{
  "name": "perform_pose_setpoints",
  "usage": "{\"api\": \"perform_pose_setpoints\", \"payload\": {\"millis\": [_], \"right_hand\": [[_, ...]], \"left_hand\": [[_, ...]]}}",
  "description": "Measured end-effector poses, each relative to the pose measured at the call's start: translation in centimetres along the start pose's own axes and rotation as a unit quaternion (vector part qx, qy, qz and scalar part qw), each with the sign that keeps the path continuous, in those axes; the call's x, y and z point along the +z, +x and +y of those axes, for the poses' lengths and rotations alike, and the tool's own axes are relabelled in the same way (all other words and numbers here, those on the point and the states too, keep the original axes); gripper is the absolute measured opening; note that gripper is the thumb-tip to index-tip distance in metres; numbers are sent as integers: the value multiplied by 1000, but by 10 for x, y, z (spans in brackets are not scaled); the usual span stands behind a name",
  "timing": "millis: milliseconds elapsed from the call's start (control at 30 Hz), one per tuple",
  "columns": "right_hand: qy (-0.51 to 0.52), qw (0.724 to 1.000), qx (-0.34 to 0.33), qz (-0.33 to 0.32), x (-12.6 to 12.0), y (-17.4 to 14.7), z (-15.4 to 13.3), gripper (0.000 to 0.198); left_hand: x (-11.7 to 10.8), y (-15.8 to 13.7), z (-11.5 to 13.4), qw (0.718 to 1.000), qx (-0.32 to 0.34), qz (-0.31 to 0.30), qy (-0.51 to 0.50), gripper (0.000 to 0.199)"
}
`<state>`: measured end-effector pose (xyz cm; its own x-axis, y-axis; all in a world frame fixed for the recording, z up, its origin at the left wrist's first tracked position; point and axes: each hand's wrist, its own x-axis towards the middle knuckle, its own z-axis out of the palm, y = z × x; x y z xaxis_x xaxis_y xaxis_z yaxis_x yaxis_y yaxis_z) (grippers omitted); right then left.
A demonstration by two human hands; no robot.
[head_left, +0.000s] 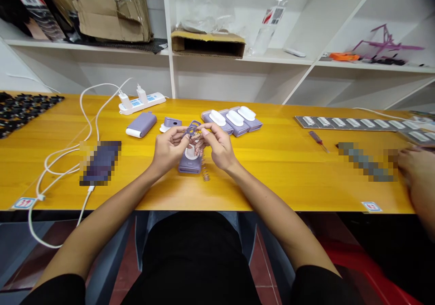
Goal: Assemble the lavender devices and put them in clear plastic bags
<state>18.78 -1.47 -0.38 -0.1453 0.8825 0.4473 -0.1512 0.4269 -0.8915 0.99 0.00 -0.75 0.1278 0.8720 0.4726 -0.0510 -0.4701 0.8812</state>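
Both hands meet over the middle of the table. My left hand (pixel 171 146) pinches a small purple plastic part (pixel 193 127) with openings in it. At the part's right side, the fingers of my right hand (pixel 218 146) are closed on something thin, perhaps fine wire, too small to make out. Just below the hands lies a purple device (pixel 190 165) with a white oval piece on top. Small coppery coils (pixel 205 173) hang or lie along its right side. Behind my left hand is another purple piece with a white base (pixel 171 123).
Several purple devices with white ovals (pixel 234 118) stand behind my right hand. Leftward are a purple block (pixel 141 124), a power strip (pixel 142 103), cables and a blurred phone (pixel 101 163). To the right lie a screwdriver (pixel 317 139), a strip of white parts (pixel 346 123) and another person's hand (pixel 416 169).
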Motion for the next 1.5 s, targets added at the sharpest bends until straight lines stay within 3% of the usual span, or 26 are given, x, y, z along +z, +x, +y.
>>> {"api": "perform_pose_setpoints", "payload": {"millis": [367, 533, 800, 1000, 1267, 1500], "right_hand": [[-156, 981, -117, 9, -7, 2, -5, 25], [-114, 990, -84, -11, -7, 3, -1, 36], [-31, 999, -39, 19, -5, 8, 6, 57], [-33, 998, 44, -4, -4, 8, 1, 40], [-63, 997, 15, 45, 1, 8, 2, 32], [-17, 999, 44, 10, -6, 13, -1, 35]], "left_hand": [[-4, 4, 15, 987, -128, -43, -90, 54], [-3, 4, 18, 975, -163, -55, -139, 46], [-3, 5, 19, 968, -182, -69, -159, 36], [-5, 6, 14, 976, -154, -74, -137, 43], [-4, 4, 13, 981, -137, -80, -107, 48], [-3, 3, 19, 982, -141, -86, -93, 52]]}}
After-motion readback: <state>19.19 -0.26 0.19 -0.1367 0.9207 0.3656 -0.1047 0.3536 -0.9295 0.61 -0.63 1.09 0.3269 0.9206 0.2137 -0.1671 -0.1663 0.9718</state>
